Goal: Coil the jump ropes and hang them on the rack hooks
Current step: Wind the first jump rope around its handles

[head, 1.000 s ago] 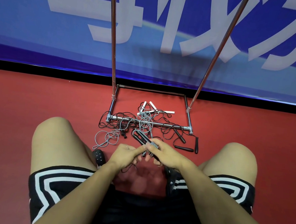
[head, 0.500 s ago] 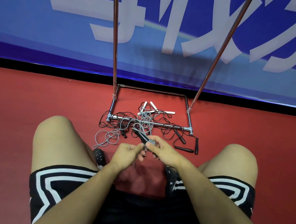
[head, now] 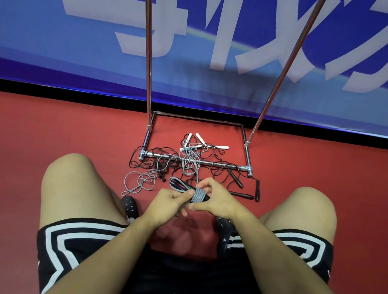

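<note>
I squat on a red floor facing a metal rack [head: 195,161]. Both hands meet over a grey jump rope [head: 198,194] wound in several turns around its dark handles [head: 178,185]. My left hand [head: 166,205] grips the handles from below. My right hand [head: 215,199] pinches the grey cord at the wraps. The rest of the grey cord trails off to loops [head: 139,180] on the floor and a heap at the rack's front bar. The rack's hooks are out of view.
Tangled black ropes [head: 158,160] with black handles [head: 243,195] lie across the rack base, and white handles [head: 200,139] lie inside it. Two rack posts [head: 150,47] rise in front of a blue banner wall. My knees flank my hands; black shoes sit beneath.
More grey turns now sit around the handles; my right hand has carried the cord round them. The handle bundle has shifted slightly right, and my left hand keeps its grip.
</note>
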The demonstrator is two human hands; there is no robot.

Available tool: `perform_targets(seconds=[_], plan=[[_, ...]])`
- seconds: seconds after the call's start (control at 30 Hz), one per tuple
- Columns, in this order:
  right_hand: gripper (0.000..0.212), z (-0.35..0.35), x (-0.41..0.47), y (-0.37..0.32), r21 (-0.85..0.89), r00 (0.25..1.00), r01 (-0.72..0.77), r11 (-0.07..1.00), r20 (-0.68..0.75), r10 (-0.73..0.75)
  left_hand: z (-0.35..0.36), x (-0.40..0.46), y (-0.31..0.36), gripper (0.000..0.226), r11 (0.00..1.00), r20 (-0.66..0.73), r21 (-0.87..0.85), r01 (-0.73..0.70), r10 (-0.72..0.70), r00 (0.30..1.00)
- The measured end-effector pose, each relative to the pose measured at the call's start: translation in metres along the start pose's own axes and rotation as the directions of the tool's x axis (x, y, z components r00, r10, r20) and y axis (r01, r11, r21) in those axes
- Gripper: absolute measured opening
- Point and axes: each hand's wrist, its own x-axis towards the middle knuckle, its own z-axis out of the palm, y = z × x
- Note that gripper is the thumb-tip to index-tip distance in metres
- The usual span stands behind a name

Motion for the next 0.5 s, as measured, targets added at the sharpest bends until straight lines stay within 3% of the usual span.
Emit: perform_targets(seconds=[0.17,0.27,0.43,0.5], plan=[[0.059,-0.007,-0.007,-0.005,0.051,0.996,0.001,0.999,0.089,-0.006,-0.003,0.001,0.001,0.048,1.000,0.039,-0.014,-0.025,0.025,0.999],[0.033,-0.008,-0.013,-0.009,0.090,0.985,0.020,0.996,0.171,-0.035,-0.001,0.000,0.001,0.048,0.999,0.046,-0.037,-0.019,0.020,0.999],[0.028,-0.013,-0.013,-0.012,0.074,0.994,0.106,0.992,-0.007,-0.106,-0.002,0.002,0.000,0.067,0.998,0.048,-0.058,0.023,-0.020,0.999],[0.035,-0.014,-0.013,-0.011,0.184,0.998,0.068,0.980,-0.015,-0.067,-0.003,0.001,0.001,0.068,0.996,0.050,-0.058,0.063,-0.060,0.997]])
